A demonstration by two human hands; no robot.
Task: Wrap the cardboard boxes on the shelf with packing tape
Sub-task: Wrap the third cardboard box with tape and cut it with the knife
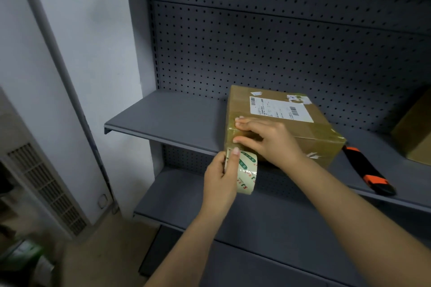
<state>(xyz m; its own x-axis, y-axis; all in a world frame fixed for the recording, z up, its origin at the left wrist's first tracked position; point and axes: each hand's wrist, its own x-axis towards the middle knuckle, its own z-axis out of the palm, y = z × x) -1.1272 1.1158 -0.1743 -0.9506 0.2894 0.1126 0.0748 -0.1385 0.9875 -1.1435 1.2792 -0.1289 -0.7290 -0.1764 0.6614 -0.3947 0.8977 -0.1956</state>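
Observation:
A brown cardboard box point(303, 133) with a white shipping label stands on the grey shelf point(172, 119), its near corner over the shelf's front edge. My right hand point(265, 137) lies flat with straight fingers on the box's near left edge, pressing on the tape there. Just below that corner, my left hand point(221, 177) grips a roll of clear packing tape point(247, 173) with green and red print, thumb over its rim. The roll touches the box's lower corner.
A black and orange utility knife point(368, 170) lies on the same shelf right of the box. A second cardboard box point(417, 137) shows at the right edge. A lower shelf point(268, 214) sits beneath; a pegboard back panel point(279, 49) stands behind. A vented cabinet point(46, 184) is at left.

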